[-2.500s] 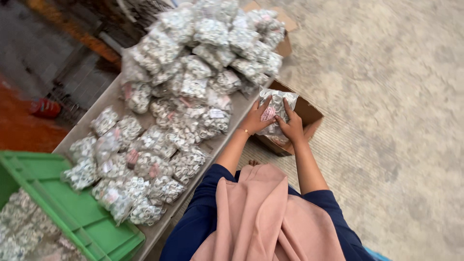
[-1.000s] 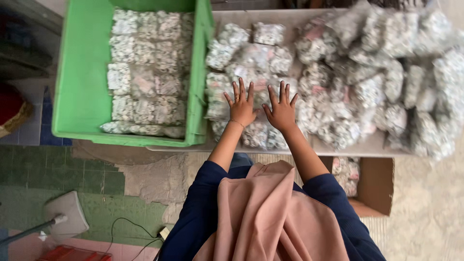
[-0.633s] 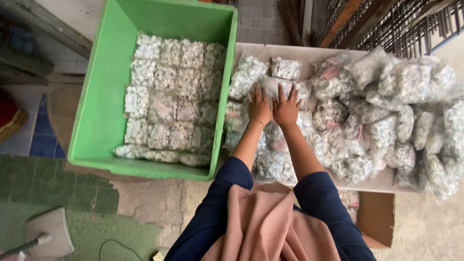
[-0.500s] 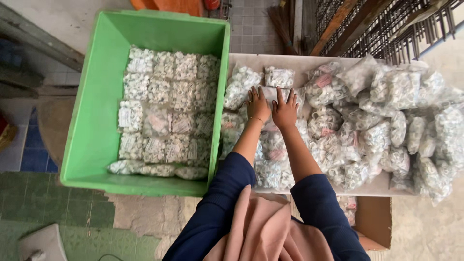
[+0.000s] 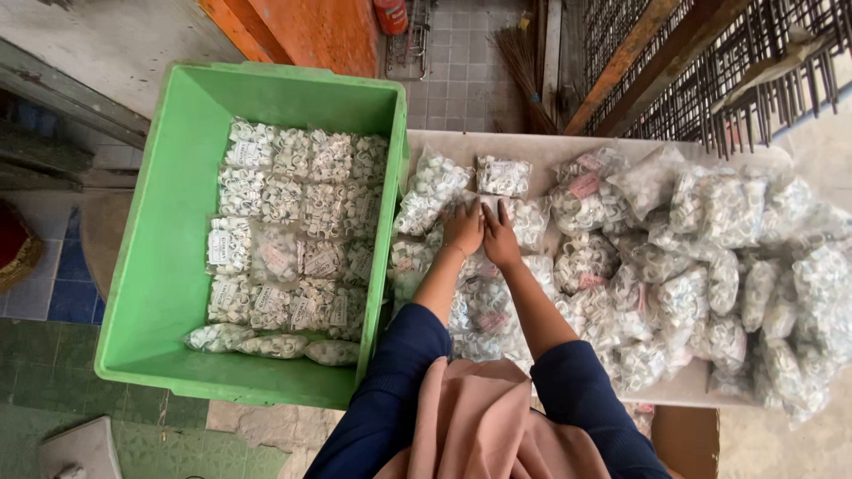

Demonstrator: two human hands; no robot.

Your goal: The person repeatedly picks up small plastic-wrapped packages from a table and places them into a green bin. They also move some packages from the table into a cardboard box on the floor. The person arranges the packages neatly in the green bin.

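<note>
Reaching both hands to far left part of bench (image 5: 532,142), beside green crate (image 5: 160,266). Left hand (image 5: 464,229) and right hand (image 5: 500,239) lying side by side, fingers flattened, pressing on clear bag of small white rings (image 5: 524,217); not closing on it yet. Step, as I judge: picking up bag. Next: curling fingers under bag edges, lifting clear of neighbouring bags (image 5: 710,257).

Crate (image 5: 160,293) at nine o'clock, rows of bags (image 5: 293,222) inside. Table (image 5: 550,146) at three, heaped packets (image 5: 710,266) across it. Left hand (image 5: 464,229) and right hand (image 5: 500,239) side by side on packets, centre. Broom (image 5: 531,62) at twelve.
</note>
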